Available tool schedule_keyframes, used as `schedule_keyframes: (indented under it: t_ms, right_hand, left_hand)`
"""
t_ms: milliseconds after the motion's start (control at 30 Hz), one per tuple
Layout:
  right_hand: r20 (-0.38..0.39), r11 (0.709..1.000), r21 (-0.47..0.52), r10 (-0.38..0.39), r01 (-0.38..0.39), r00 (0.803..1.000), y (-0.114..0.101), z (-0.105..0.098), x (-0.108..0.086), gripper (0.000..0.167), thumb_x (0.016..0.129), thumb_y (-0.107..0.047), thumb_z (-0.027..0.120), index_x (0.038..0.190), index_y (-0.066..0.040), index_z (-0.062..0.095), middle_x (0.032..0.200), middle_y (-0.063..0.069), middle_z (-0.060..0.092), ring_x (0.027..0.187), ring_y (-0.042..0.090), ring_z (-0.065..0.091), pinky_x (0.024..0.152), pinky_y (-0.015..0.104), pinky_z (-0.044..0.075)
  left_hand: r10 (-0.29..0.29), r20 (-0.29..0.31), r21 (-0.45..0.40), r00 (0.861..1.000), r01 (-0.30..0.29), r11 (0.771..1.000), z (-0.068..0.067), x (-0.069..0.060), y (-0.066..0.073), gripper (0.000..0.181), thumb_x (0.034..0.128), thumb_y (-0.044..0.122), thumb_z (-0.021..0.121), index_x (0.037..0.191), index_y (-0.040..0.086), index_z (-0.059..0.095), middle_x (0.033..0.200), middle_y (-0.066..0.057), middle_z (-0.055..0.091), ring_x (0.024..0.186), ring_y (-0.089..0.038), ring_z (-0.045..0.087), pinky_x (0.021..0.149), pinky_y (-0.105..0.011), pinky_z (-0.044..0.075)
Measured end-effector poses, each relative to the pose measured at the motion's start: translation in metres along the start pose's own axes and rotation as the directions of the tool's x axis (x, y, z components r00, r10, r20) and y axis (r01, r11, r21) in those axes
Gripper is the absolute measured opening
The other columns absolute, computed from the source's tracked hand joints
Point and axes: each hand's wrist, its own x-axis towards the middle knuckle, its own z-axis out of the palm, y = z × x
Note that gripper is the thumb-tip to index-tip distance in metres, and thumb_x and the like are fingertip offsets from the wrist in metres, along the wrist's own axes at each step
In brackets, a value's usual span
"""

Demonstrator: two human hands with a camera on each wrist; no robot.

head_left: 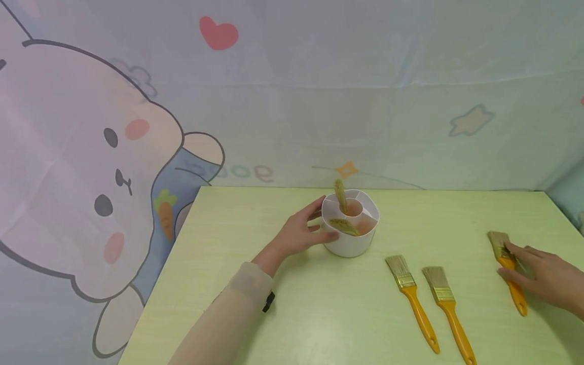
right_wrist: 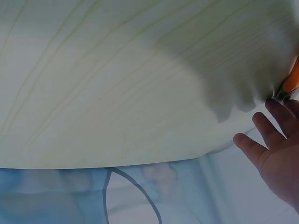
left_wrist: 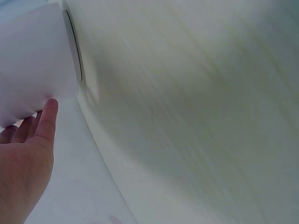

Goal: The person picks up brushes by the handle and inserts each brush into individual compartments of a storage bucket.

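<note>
My left hand (head_left: 303,233) grips the left side of a white round divided organizer (head_left: 349,247), thumb at its front and fingers toward the back. In the left wrist view, the fingertips touch the organizer's smooth wall (left_wrist: 37,56). Two yellow-green pieces that look like brush heads stick out of it, one from the round middle cup, another from the front compartment. On the right, my right hand (head_left: 545,276) rests over a flat paintbrush (head_left: 505,261) with an orange handle, index finger and thumb touching it. The right wrist view shows spread fingers, with only part of the orange handle (right_wrist: 293,79) visible.
Two more orange-handled paintbrushes, one (head_left: 412,299) nearer the organizer and another (head_left: 449,309) beside it, lie between the hands with bristles pointing away. Behind the pale wood-grain table (head_left: 255,208) hangs a printed cloth (head_left: 319,101), which also drapes along the left side.
</note>
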Motion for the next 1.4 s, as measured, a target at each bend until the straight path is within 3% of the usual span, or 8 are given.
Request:
schedule_keyframes:
  t_ms: [100, 500, 700, 900, 1200, 1400]
  right_hand:
    - [-0.015, 1.000, 0.006, -0.029, 0.029, 0.999, -0.001, 0.000, 0.000, 0.080, 0.102, -0.045, 0.072, 0.145, 0.018, 0.049, 0.132, 0.049, 0.055, 0.113, 0.069, 0.058, 0.088, 0.075, 0.053]
    - [0.067, 0.998, -0.015, -0.066, 0.068, 0.996, -0.002, -0.003, 0.007, 0.072, 0.103, -0.030, 0.074, 0.153, 0.013, 0.044, 0.142, 0.051, 0.045, 0.123, 0.070, 0.051, 0.092, 0.077, 0.050]
    - [0.010, 0.993, -0.027, -0.119, 0.119, 0.993, -0.001, 0.001, 0.005, 0.076, 0.100, -0.022, 0.076, 0.158, 0.010, 0.038, 0.141, 0.050, 0.048, 0.123, 0.069, 0.052, 0.092, 0.078, 0.050]
    - [-0.127, 0.987, -0.065, -0.155, 0.147, 0.980, 0.003, 0.006, 0.002, 0.084, 0.100, -0.035, 0.076, 0.161, 0.007, 0.037, 0.141, 0.041, 0.055, 0.127, 0.063, 0.052, 0.102, 0.086, 0.035]
    - [-0.114, 0.994, -0.096, -0.061, 0.051, 0.992, 0.010, 0.005, -0.004, 0.084, 0.102, -0.051, 0.069, 0.155, 0.008, 0.043, 0.143, 0.042, 0.053, 0.137, 0.062, 0.043, 0.115, 0.086, 0.019]
    - [-0.135, 0.993, -0.100, -0.077, 0.064, 0.988, 0.012, 0.009, -0.005, 0.076, 0.103, -0.050, 0.068, 0.147, 0.011, 0.054, 0.142, 0.041, 0.055, 0.140, 0.060, 0.042, 0.121, 0.082, 0.013]
  left_hand:
    - [0.001, 0.001, -0.003, 1.000, -0.001, 1.000, 0.000, 0.000, -0.001, 0.098, 0.0916, 0.024, 0.088, 0.170, 0.021, 0.030, 0.169, 0.003, 0.042, 0.151, -0.019, 0.047, 0.118, -0.038, 0.050]
    - [0.013, 0.004, -0.013, 1.000, -0.013, 1.000, 0.000, 0.001, -0.003, 0.097, 0.0916, 0.024, 0.088, 0.170, 0.021, 0.031, 0.168, 0.003, 0.043, 0.151, -0.019, 0.047, 0.119, -0.043, 0.048]
    - [0.011, 0.002, -0.001, 1.000, -0.011, 1.000, 0.000, 0.001, -0.003, 0.097, 0.0915, 0.025, 0.088, 0.170, 0.021, 0.031, 0.168, 0.003, 0.043, 0.150, -0.019, 0.047, 0.118, -0.040, 0.049]
    - [0.010, 0.003, 0.004, 1.000, -0.010, 1.000, 0.000, 0.000, -0.002, 0.097, 0.0919, 0.025, 0.088, 0.170, 0.021, 0.031, 0.168, 0.003, 0.043, 0.151, -0.019, 0.047, 0.118, -0.039, 0.050]
    - [0.004, -0.002, 0.001, 1.000, -0.004, 1.000, 0.000, 0.001, -0.004, 0.098, 0.0910, 0.027, 0.089, 0.170, 0.023, 0.031, 0.168, 0.005, 0.043, 0.151, -0.017, 0.047, 0.118, -0.039, 0.049]
    - [0.009, -0.002, 0.010, 1.000, -0.009, 1.000, 0.000, 0.002, -0.004, 0.097, 0.0913, 0.027, 0.088, 0.170, 0.023, 0.032, 0.167, 0.005, 0.044, 0.150, -0.018, 0.048, 0.119, -0.040, 0.049]
